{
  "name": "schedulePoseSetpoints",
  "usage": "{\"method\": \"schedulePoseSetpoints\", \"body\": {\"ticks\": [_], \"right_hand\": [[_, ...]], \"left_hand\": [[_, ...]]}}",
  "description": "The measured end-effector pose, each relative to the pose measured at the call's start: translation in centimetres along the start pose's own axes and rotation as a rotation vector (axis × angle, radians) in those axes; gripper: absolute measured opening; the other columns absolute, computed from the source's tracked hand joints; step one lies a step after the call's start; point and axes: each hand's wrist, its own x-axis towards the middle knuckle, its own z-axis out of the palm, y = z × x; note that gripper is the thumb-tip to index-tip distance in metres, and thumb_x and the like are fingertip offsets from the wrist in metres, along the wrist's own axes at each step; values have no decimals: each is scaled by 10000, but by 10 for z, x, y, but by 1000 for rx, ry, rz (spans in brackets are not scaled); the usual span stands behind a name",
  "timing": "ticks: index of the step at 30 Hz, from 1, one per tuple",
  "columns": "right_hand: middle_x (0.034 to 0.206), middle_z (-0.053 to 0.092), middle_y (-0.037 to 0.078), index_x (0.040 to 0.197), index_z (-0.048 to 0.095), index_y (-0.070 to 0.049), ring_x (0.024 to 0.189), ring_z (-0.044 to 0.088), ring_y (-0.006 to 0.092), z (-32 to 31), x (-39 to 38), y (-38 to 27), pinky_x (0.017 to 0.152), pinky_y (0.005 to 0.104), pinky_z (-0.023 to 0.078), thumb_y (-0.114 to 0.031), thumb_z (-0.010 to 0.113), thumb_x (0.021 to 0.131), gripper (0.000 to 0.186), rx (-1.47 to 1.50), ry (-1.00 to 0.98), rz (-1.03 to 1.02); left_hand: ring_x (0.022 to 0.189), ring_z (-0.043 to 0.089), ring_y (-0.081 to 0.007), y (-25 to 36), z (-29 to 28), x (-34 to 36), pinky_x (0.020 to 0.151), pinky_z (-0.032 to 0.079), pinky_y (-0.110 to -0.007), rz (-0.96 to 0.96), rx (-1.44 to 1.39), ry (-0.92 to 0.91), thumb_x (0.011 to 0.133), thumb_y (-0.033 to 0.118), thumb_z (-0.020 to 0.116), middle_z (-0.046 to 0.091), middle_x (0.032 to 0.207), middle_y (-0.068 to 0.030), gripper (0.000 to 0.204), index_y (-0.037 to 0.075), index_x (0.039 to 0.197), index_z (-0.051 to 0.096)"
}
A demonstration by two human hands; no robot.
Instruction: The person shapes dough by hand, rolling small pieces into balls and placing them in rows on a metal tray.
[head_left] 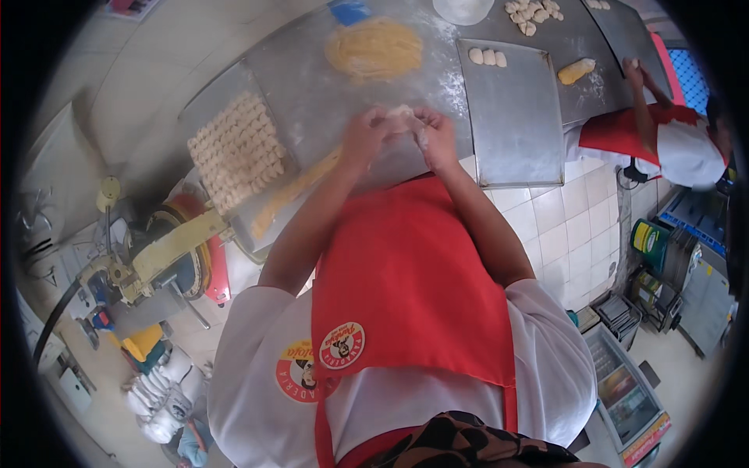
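Note:
My left hand [365, 134] and my right hand [437, 137] meet over a steel worktable [312, 93], both closed around one pale piece of dough [402, 117] held between them. Beyond the hands lies a large flat yellow sheet of dough [374, 48] on the floured table. To my left a tray [204, 117] is filled with several rows of small shaped dough pieces [238, 150]. A long yellow dough strip [292, 195] runs along the table's near edge by my left forearm.
A flat metal tray [515, 125] to my right holds three dough balls [488, 57]. Another person in white and red [663, 140] works dough at the far right, by a yellow dough lump [576, 71]. A yellow and red machine [172, 249] stands at lower left. White tiled wall below the table.

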Motion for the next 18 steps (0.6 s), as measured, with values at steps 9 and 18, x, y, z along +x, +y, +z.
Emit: {"method": "schedulePoseSetpoints", "body": {"ticks": [9,18], "right_hand": [[1271,672,105,1166,651,-19,1273,599,213,-23,4,-10,1013,387,493,-152,686,986,226,-355,-77,-535],[1244,706,88,1298,635,26,1181,638,181,-27,20,12,962,344,519,-196,724,985,394,-182,-278,-214]], "left_hand": [[1006,721,-228,4,-12,14,942,601,-358,-235,-385,-24,1033,274,650,717,1121,-122,355,-51,1176,646],[996,697,-170,-11,-7,11,888,587,-315,-177,-236,-81,1010,214,687,695,1144,-83,336,-5,1256,619]]}}
